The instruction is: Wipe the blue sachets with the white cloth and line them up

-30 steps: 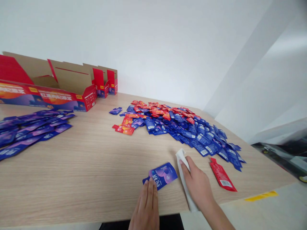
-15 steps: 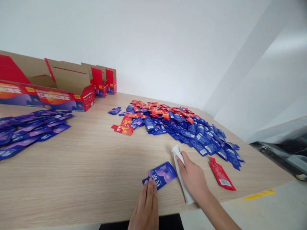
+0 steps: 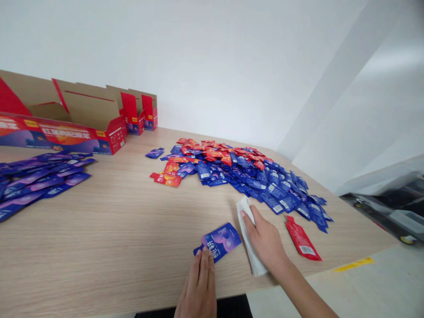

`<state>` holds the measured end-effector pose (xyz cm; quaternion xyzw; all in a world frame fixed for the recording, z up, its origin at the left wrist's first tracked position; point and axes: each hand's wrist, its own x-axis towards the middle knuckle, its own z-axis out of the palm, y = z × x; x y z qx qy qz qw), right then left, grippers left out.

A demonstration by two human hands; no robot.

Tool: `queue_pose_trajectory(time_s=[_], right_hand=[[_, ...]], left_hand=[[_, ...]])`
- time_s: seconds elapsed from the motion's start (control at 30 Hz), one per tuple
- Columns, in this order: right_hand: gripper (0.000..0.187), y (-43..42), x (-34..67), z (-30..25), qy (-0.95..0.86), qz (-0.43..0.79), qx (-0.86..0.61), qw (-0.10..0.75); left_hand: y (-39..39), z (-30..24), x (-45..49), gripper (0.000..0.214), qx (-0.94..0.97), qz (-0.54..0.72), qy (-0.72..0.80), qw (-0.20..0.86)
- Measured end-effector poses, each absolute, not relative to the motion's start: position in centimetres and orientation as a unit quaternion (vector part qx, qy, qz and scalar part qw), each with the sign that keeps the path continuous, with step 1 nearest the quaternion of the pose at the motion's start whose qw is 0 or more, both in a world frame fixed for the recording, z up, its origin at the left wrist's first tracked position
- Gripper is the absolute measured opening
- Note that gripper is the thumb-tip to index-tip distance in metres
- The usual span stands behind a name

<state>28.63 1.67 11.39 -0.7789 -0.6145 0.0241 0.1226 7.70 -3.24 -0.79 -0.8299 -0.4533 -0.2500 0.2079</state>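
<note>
- Your L hand [image 3: 198, 285] lies on near edge of table [image 3: 99, 238], fingers together and flat, tips pressing lower end of blue-purple sachet [image 3: 219, 241]: a press, not a clamp.
- Blue-purple sachet lies on bare wood nr table's near edge, about mid-way along, tilted diagonally, Chinese print and barcode-free face up as far as visible; it sits btwn your two hands, just beside white cloth.
- Your R hand [image 3: 265, 240] is clamped on white cloth [image 3: 250, 234], fingers over its upper part, thumb hidden; cloth is bunched and runs down under palm to table's near edge.
- Red sachet [image 3: 300, 240] lies alone to R of your R hand, near but not touching, set diagonally, barcode end toward you.
- Main pile [image 3: 245, 170] of blue and red sachets spreads across table's far half toward R edge, red mostly at far side, blue toward you and R.
- Orange-red sachets [image 3: 167, 176] lie at pile's L end; stray sachet [image 3: 154, 153] sits just beyond, apart from pile.
- L-side sachet rows [image 3: 39, 181], blue-purple, overlap at table's L edge, well apart from your hands.
- Cardboard display boxes [image 3: 89, 115], red-printed, flaps open, stand along far L edge.
- Yellow tape [image 3: 353, 264] marks pale surface past table's near R corner.
</note>
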Motion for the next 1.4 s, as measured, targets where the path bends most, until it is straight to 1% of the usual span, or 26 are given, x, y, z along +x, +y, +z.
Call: queue_pose_trajectory(time_s=[0.1,0.17,0.23,0.3,0.4,0.47,0.53,0.6,0.63,0.7,0.77,0.83,0.9,0.93,1.0,1.07,1.1,1.17,1.27,1.33,1.4], right_hand=[[0.030,0.1,25.4,10.6,-0.736,0.074,-0.654,0.163],[0.031,0.0,24.5,9.8,-0.778,0.075,-0.606,0.147],[0.037,1.0,25.6,9.4,-0.741,0.053,-0.659,0.120],[0.038,2.4,27.7,9.6,-0.667,0.035,-0.738,0.098],[0.041,3.1,29.6,10.5,-0.610,0.019,-0.786,0.093],[0.042,2.3,28.7,11.0,-0.630,0.028,-0.765,0.134],[0.036,1.2,26.8,11.0,-0.699,0.065,-0.692,0.168],[0.031,0.6,25.4,10.7,-0.763,0.088,-0.621,0.155],[0.033,0.8,25.3,10.5,-0.769,0.084,-0.620,0.130],[0.038,1.9,26.4,10.3,-0.725,0.058,-0.681,0.088],[0.041,3.3,28.5,10.4,-0.649,0.036,-0.757,0.071],[0.046,3.8,29.9,10.8,-0.602,0.017,-0.795,0.071],[0.049,3.1,29.6,11.0,-0.603,0.013,-0.792,0.093],[0.046,2.4,28.7,11.0,-0.632,0.029,-0.766,0.110],[0.037,0.9,26.5,10.6,-0.730,0.074,-0.667,0.131],[0.035,0.2,25.1,10.1,-0.793,0.095,-0.589,0.119],[0.037,0.4,25.1,9.9,-0.790,0.086,-0.599,0.103],[0.040,1.5,26.4,9.9,-0.720,0.049,-0.688,0.078],[0.044,3.3,29.2,10.6,-0.619,0.015,-0.782,0.069],[0.048,3.1,29.4,11.1,-0.612,0.009,-0.786,0.087],[0.044,1.9,27.9,11.3,-0.660,0.026,-0.740,0.126]], left_hand=[[-3.0,-1.1,7.6,0.056,-0.832,-0.252,-0.442,0.220],[-2.6,-1.3,7.2,0.055,-0.841,-0.251,-0.416,0.237],[-2.3,-1.5,6.8,0.056,-0.850,-0.243,-0.398,0.245],[-2.1,-1.6,6.7,0.057,-0.852,-0.237,-0.397,0.245],[-2.3,-1.9,7.2,0.055,-0.843,-0.238,-0.413,0.249],[-2.5,-2.0,7.5,0.053,-0.836,-0.236,-0.427,0.250],[-2.5,-2.0,7.5,0.053,-0.836,-0.238,-0.424,0.255],[-2.3,-1.9,7.3,0.055,-0.842,-0.236,-0.410,0.260],[-2.2,-1.9,7.2,0.056,-0.845,-0.233,-0.404,0.261],[-2.1,-1.8,6.9,0.058,-0.851,-0.224,-0.399,0.258],[-2.0,-1.9,6.8,0.058,-0.852,-0.224,-0.399,0.255],[-2.1,-2.2,7.0,0.057,-0.845,-0.229,-0.410,0.254],[-2.4,-2.4,7.3,0.057,-0.838,-0.237,-0.421,0.254],[-2.5,-2.5,7.5,0.057,-0.836,-0.237,-0.426,0.251],[-2.8,-2.4,7.6,0.056,-0.837,-0.231,-0.433,0.243],[-2.9,-1.9,7.4,0.055,-0.837,-0.224,-0.441,0.235],[-2.8,-1.7,7.3,0.054,-0.839,-0.222,-0.438,0.234],[-2.7,-1.2,7.1,0.054,-0.847,-0.227,-0.418,0.239],[-2.4,-1.2,7.1,0.053,-0.849,-0.230,-0.406,0.249],[-2.4,-1.5,7.3,0.053,-0.843,-0.229,-0.416,0.253],[-2.5,-1.7,7.4,0.053,-0.840,-0.231,-0.421,0.252]])
